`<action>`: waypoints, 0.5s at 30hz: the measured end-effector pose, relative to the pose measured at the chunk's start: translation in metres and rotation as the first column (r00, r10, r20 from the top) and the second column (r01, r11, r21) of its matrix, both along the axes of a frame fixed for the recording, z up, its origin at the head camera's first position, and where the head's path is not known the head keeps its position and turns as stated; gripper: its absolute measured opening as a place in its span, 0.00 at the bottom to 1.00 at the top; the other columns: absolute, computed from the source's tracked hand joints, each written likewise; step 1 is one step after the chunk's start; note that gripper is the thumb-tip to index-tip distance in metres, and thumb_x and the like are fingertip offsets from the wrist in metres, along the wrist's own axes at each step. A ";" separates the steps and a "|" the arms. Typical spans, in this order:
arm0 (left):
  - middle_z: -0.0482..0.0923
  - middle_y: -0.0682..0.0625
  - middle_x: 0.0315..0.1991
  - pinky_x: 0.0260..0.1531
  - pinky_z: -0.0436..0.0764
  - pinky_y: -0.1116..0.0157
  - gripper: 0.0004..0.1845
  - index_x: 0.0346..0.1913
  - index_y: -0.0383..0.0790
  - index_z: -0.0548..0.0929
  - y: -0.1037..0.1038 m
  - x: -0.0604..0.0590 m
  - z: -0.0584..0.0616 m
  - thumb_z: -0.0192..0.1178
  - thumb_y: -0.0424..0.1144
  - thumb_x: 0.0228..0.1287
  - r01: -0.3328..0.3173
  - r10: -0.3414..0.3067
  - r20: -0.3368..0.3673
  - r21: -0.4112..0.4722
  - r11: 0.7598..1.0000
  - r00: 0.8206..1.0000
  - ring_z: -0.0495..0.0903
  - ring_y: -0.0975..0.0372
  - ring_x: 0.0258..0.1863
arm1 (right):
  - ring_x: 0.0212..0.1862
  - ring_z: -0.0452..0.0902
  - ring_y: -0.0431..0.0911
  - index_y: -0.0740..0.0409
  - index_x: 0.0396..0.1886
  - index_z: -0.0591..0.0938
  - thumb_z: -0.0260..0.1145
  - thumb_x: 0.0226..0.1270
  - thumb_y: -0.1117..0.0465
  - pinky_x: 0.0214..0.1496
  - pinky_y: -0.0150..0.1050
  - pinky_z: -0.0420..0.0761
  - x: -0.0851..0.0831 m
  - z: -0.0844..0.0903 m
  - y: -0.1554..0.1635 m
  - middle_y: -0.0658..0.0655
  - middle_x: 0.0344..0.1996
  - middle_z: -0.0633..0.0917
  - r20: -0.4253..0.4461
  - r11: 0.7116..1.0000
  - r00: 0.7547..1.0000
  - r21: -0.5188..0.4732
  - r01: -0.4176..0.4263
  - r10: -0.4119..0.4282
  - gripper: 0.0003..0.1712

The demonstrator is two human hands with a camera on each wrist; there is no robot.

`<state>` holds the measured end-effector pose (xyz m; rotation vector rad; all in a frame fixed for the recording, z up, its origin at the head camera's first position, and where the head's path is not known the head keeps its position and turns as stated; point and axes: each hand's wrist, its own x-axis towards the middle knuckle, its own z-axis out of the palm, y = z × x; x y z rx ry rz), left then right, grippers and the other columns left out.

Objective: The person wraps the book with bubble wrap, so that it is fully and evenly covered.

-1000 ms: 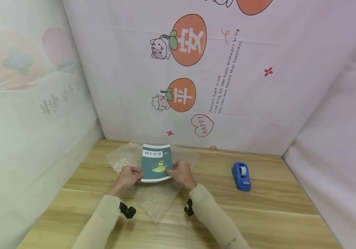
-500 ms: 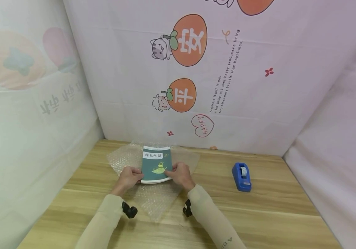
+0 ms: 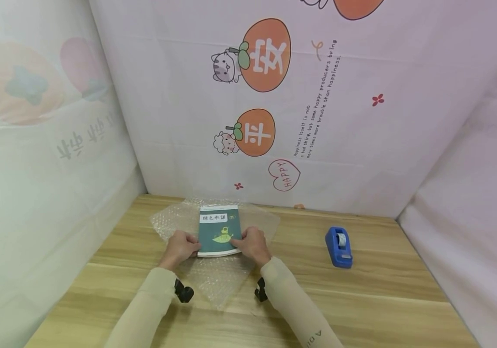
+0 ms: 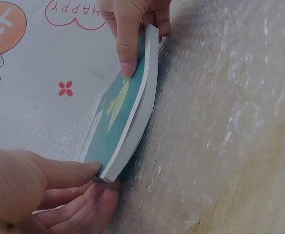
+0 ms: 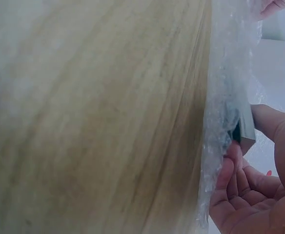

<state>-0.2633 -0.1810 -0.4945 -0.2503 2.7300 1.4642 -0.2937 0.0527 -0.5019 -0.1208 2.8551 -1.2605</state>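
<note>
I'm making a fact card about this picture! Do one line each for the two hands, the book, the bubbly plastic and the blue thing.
Left hand: pinches the left side of the book, thumb on the cover
Right hand: pinches the right side, thumb on the cover
Book: teal-green cover, white title label, near edge bowed
Bubbly plastic: bubble wrap, spread beneath the book on the wooden table
Blue thing: tape dispenser, right of the hands, untouched

Legible to you
Your book (image 3: pixel 219 229) reads "綠色承諾"; the wall cloth (image 3: pixel 348 140), "安", "平", "HAPPY", "Happiness itself is not"; your right sleeve (image 3: pixel 295 305), "A".
</note>
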 end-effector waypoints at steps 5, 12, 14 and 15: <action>0.90 0.42 0.32 0.27 0.81 0.69 0.06 0.35 0.30 0.91 0.000 0.000 0.007 0.74 0.31 0.60 -0.010 0.003 -0.046 -0.150 0.989 0.999 0.84 0.62 0.26 | 0.21 0.71 0.40 0.63 0.23 0.88 0.81 0.62 0.53 0.22 0.30 0.69 0.000 0.001 0.001 0.52 0.19 0.84 -0.010 0.999 1.000 0.027 -0.026 0.027 0.18; 0.91 0.44 0.32 0.32 0.83 0.60 0.06 0.30 0.34 0.92 0.001 0.002 0.014 0.76 0.35 0.57 0.008 -0.036 -0.083 -0.317 0.949 0.996 0.85 0.55 0.30 | 0.21 0.71 0.40 0.65 0.25 0.90 0.80 0.63 0.55 0.22 0.30 0.70 0.002 0.004 0.003 0.53 0.20 0.86 -0.028 0.998 0.998 0.036 -0.055 0.056 0.17; 0.91 0.44 0.31 0.31 0.83 0.60 0.06 0.30 0.34 0.92 0.001 0.002 0.015 0.75 0.35 0.56 0.014 -0.045 -0.083 -0.335 0.942 0.996 0.84 0.55 0.30 | 0.21 0.71 0.40 0.65 0.25 0.89 0.80 0.64 0.56 0.21 0.30 0.70 0.003 0.005 0.003 0.53 0.19 0.86 -0.025 0.997 0.998 0.043 -0.064 0.065 0.17; 0.91 0.44 0.30 0.31 0.83 0.60 0.05 0.30 0.34 0.92 0.000 0.003 0.016 0.74 0.35 0.56 0.019 -0.050 -0.081 -0.342 0.940 0.995 0.84 0.55 0.29 | 0.21 0.72 0.40 0.65 0.25 0.89 0.80 0.63 0.56 0.22 0.30 0.71 0.003 0.006 0.003 0.53 0.19 0.86 -0.023 0.996 0.997 0.050 -0.069 0.070 0.16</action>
